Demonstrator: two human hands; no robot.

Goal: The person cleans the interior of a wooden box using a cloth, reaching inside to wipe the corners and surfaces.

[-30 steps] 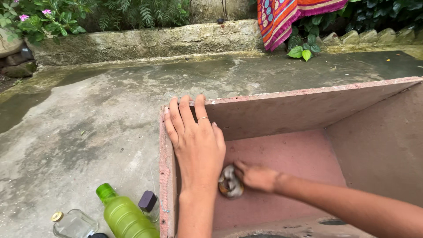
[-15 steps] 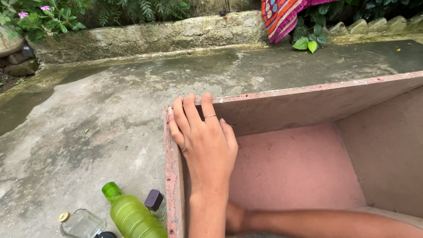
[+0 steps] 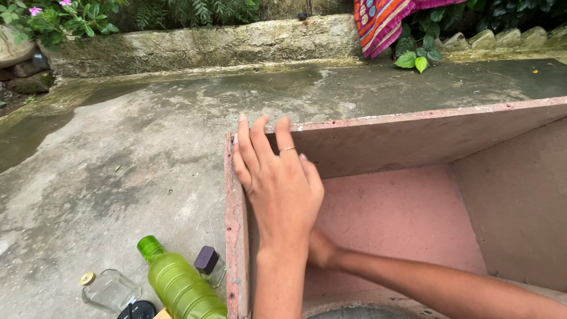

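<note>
My left hand (image 3: 277, 183) lies flat, fingers spread, on the corner of the pink board box (image 3: 413, 139), long axis running right. My right hand (image 3: 320, 248) reaches inside behind it; I cannot tell its grip. A green bottle (image 3: 177, 283) lies left, on the concrete floor (image 3: 118, 165).

Pink board box (image 3: 413, 142) (worn, speckled edges), open top, upright on concrete ground.
</note>
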